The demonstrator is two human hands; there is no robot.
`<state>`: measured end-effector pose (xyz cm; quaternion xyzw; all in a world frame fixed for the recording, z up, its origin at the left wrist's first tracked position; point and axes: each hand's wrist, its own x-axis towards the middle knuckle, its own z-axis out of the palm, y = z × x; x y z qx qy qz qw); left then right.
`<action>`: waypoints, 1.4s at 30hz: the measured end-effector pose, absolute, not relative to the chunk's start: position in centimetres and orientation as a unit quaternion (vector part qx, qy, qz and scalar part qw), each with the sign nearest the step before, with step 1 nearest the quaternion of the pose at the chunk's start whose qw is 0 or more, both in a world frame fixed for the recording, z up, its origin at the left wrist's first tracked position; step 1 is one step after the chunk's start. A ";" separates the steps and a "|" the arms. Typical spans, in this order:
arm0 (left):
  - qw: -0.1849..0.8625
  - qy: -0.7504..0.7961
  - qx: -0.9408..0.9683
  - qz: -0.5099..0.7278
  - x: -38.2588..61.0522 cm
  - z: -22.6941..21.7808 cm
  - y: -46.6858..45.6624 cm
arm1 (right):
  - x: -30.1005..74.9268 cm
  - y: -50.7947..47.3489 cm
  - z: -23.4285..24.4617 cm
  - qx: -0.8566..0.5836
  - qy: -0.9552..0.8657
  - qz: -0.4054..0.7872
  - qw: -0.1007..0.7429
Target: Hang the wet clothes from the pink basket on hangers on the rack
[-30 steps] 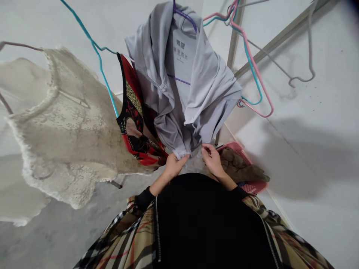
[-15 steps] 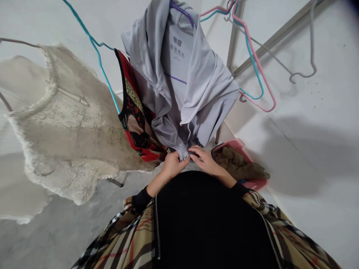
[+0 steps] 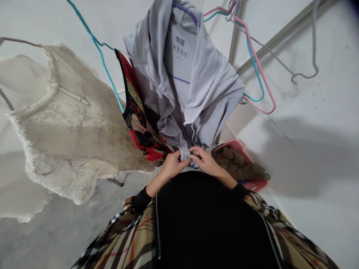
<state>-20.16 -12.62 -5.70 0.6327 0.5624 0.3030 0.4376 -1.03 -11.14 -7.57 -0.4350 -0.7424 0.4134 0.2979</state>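
A light grey hooded jacket (image 3: pixel 207 89) hangs in front of me on a purple hanger (image 3: pixel 186 13), its front open at the top. Low on the jacket, my left hand (image 3: pixel 174 165) is closed round the gathered front edge. Right beside it, my right hand (image 3: pixel 204 160) pinches the same edge with thumb and fingers. The fingertips of both hands nearly meet there; the small part between them is too hidden to make out. A red and black patterned garment (image 3: pixel 140 123) hangs just left of the jacket, close to my left hand.
A cream lace top (image 3: pixel 73 123) hangs at the left. Pink (image 3: pixel 259 63) and blue hangers (image 3: pixel 254 56) and a grey wire hanger (image 3: pixel 314 45) hang at the right. On the floor, a pink basket (image 3: pixel 259 185) holds brown cloth (image 3: pixel 235 162). A white wall (image 3: pixel 322 149) runs along the right.
The jacket and the patterned garment have shifted slightly to the right in view. Both hands keep their hold on the jacket's edge, almost unmoved.
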 end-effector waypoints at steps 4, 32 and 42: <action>0.475 0.559 0.575 0.363 -20.1 -6.0 -12.1 | -1.2 -11.6 -7.3 -0.448 -0.756 0.388 0.278; 0.606 0.545 0.507 0.282 -19.4 -7.7 -13.5 | -2.5 -12.1 -7.1 -0.485 -0.662 0.482 0.307; 0.795 0.423 0.227 0.370 -18.2 -6.9 -13.0 | -2.8 -12.0 -6.6 -0.435 -0.689 0.512 0.273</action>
